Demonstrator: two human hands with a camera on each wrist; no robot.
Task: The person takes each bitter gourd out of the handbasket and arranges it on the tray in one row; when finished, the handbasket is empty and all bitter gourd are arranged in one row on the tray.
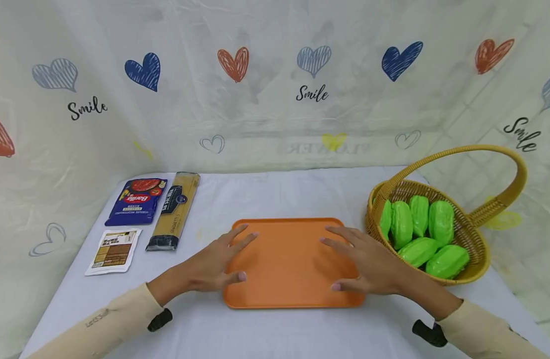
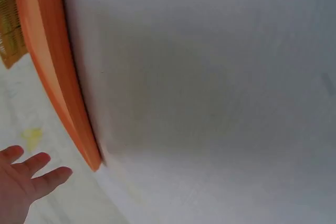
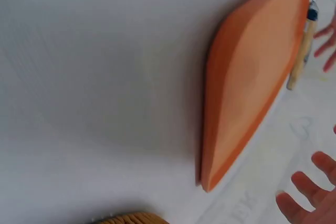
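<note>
An orange rectangular tray point(image 1: 292, 264) lies on the white cloth in front of me, with nothing on it. Over its left end my left hand point(image 1: 223, 262) is held with fingers spread, holding nothing. My right hand point(image 1: 366, 262) mirrors it above the right end, fingers apart and bare. In the left wrist view, the fingers point(image 2: 42, 182) show beyond the tray's corner. The right wrist view shows the right fingertips point(image 3: 304, 192) past the tray point(image 3: 257, 82) edge, with part of the other hand at the upper right.
At right stands a wicker basket point(image 1: 478, 249) with a tall handle, holding several green ridged, carambola-like pieces point(image 1: 418, 252). On the left lie a blue Barilla packet point(image 1: 137, 202), a long spaghetti pack point(image 1: 173, 212) and a white-and-brown pouch point(image 1: 114, 252). A heart-printed curtain point(image 1: 270, 109) hangs behind.
</note>
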